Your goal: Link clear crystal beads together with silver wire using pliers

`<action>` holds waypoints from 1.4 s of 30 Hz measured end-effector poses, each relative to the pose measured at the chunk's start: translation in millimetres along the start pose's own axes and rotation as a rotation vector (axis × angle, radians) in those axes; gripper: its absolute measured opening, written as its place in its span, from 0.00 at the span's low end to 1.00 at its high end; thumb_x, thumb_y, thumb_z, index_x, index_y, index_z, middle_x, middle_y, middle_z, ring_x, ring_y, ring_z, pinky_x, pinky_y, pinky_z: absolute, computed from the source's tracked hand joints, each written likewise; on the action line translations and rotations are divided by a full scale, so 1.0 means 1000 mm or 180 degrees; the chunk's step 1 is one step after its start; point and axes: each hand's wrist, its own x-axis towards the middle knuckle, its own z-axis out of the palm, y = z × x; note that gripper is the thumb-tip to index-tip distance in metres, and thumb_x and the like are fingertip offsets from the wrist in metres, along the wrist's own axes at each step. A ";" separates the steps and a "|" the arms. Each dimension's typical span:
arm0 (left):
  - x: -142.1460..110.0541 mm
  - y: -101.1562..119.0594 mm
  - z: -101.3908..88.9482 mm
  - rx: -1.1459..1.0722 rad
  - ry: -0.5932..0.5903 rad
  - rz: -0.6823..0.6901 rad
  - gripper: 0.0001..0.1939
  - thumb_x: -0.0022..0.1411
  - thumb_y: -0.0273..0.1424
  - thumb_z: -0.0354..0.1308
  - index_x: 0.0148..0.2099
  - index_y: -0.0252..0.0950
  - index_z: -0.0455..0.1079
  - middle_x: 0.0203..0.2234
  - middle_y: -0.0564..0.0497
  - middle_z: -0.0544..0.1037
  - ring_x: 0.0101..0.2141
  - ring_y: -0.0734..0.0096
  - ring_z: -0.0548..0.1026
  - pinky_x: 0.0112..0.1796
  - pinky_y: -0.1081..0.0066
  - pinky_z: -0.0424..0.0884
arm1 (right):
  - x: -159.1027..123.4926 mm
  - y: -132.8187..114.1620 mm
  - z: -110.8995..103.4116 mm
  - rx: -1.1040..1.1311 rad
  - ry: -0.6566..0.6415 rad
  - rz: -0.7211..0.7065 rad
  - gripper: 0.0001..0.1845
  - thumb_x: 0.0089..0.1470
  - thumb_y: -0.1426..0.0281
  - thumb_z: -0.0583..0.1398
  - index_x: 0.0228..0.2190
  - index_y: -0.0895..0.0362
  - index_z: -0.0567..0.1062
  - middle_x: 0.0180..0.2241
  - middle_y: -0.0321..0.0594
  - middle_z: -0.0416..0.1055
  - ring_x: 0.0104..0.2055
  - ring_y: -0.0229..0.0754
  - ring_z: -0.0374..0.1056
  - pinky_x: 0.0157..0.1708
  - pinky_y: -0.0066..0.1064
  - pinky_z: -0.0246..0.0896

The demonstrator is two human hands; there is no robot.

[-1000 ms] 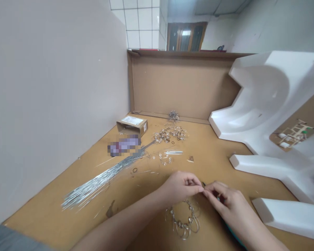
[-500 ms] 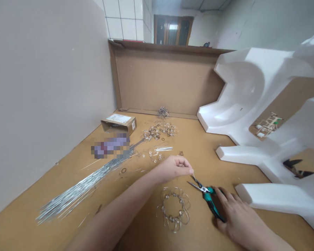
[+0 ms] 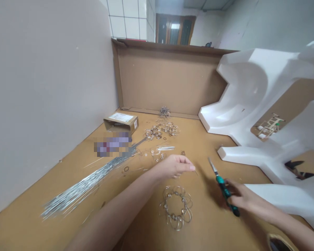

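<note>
Clock directions run from the beaded wire ring (image 3: 183, 211), lying flat on the tan tabletop (image 3: 206, 139). Largest is the pale wall (image 3: 49, 69) at ten o'clock, bounding that side. A white foam packing moulding (image 3: 277, 62) fills two o'clock, its arms jutting over the table and its far end cut off by the frame; the right forearm (image 3: 282, 219) hides part of the lowest arm. A cardboard panel (image 3: 167, 76) closes off twelve o'clock. The left forearm (image 3: 120, 212) covers a strip of table toward eight. A sheaf of silvery wires (image 3: 86, 184) stretches between nine and ten.

At three, the right hand (image 3: 238, 197) is clamped around the green-and-black handles of pliers (image 3: 223, 188), seen edge-on, so whether their jaws are parted cannot be told. The left hand (image 3: 178, 165), at twelve, pinches a thin wire strand (image 3: 196, 172) between thumb and finger; most of the strand is hidden. Neither hand touches the ring.

An open-ended carton (image 3: 122, 118) sits at eleven, bearing a white label and a square code, the print too small to read. Beside it a purplish object (image 3: 113, 143) is pixelated beyond recognition. Toward twelve lie a heap of wire loops (image 3: 162, 130), a grey tangle (image 3: 164, 111) and short rods (image 3: 165, 148); the smallest, clear beads (image 3: 162, 157), blur at eleven.
</note>
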 end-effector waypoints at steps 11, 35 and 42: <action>0.002 -0.008 0.005 -0.0684 -0.0215 -0.0100 0.11 0.49 0.36 0.60 0.28 0.34 0.63 0.11 0.64 0.50 0.14 0.85 0.43 0.16 0.78 0.36 | -0.016 -0.035 0.001 0.3146 -0.0697 0.0261 0.27 0.45 0.59 0.39 0.41 0.54 0.66 0.38 0.51 0.69 0.32 0.49 0.69 0.31 0.41 0.62; -0.005 -0.005 0.010 -0.0993 -0.0591 -0.0097 0.09 0.52 0.31 0.58 0.28 0.33 0.62 0.10 0.64 0.50 0.14 0.85 0.43 0.15 0.78 0.36 | -0.016 -0.035 -0.070 -0.4071 0.1653 -0.2704 0.13 0.52 0.69 0.52 0.41 0.55 0.68 0.29 0.42 0.64 0.28 0.42 0.59 0.28 0.33 0.50; -0.004 -0.007 0.010 -0.0965 -0.0644 -0.0138 0.09 0.51 0.32 0.59 0.27 0.33 0.62 0.10 0.64 0.50 0.14 0.85 0.43 0.16 0.78 0.36 | -0.020 -0.031 -0.068 -0.3976 0.1579 -0.2650 0.15 0.51 0.70 0.51 0.42 0.56 0.68 0.29 0.42 0.63 0.28 0.43 0.60 0.29 0.34 0.51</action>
